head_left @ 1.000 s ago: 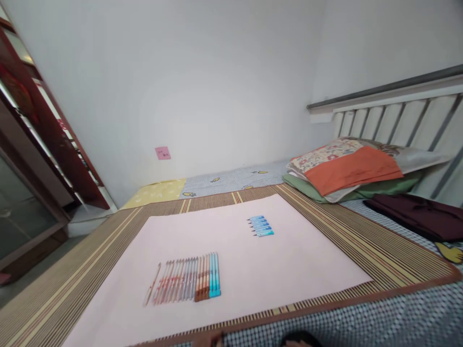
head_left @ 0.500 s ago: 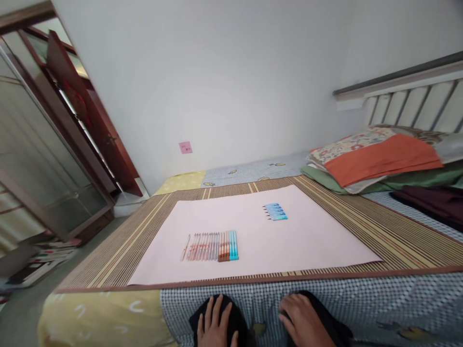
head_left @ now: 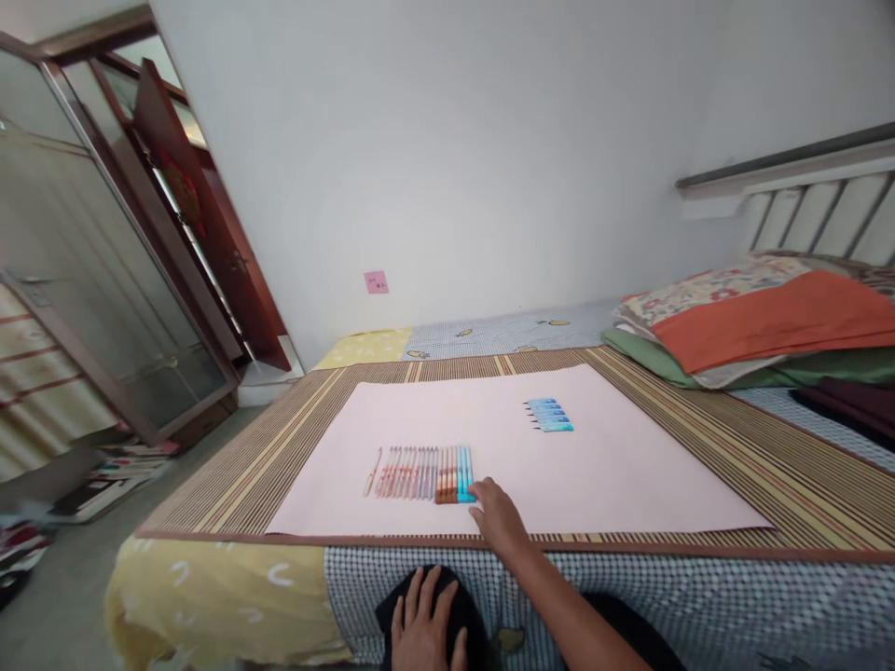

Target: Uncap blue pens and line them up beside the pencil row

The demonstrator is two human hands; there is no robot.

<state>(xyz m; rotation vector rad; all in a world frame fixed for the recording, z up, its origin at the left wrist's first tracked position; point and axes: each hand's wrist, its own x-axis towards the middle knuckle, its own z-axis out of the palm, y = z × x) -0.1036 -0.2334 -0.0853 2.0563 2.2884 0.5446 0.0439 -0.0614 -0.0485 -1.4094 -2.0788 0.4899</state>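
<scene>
A row of several pens [head_left: 419,472] lies side by side on a pink paper sheet [head_left: 615,485], with pale ones at the left, orange ones and then blue ones at the right end. My right hand [head_left: 498,513] reaches out over the sheet, and its fingertips touch the near end of the rightmost blue pen; whether they grip it is hidden. My left hand [head_left: 425,626] rests flat on my dark-clothed knee, fingers spread. A smaller group of blue pens [head_left: 549,415] lies farther back on the sheet, to the right.
The sheet lies on a striped bamboo mat [head_left: 790,475] over a bed with checked bedding [head_left: 699,596]. Folded orange and green pillows [head_left: 762,321] are stacked at the right by the headboard. A glass door [head_left: 84,280] and books on the floor [head_left: 104,471] are at the left.
My right hand has left my knee and stretched forward to the blue end of the pen row. The view has tilted down and shifted; my left hand stays on the knee.
</scene>
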